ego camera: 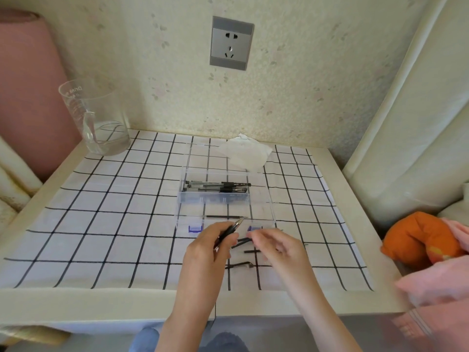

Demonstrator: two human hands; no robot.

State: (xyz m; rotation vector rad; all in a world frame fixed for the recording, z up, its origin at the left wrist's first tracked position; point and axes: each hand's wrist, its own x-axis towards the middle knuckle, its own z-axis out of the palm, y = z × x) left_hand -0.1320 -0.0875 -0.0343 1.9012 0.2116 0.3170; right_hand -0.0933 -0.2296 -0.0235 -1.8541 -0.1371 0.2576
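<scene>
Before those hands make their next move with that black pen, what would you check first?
1. Is the left hand gripping the black pen: ok.
2. Is the right hand pinching one of the small black pen parts on the checked cloth: cannot tell.
3. Is the thin black refill within reach, in the near half of the clear plastic box: ok.
4. Are those parts away from the table edge: ok.
5. Is the glass beaker of water far from both hands: ok.

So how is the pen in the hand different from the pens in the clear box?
The held pen is gripped by the left hand; the boxed pens are untouched. The held pen is tilted, tip raised; the boxed pens lie flat, side by side, in the clear box. Both have black grips.
</scene>
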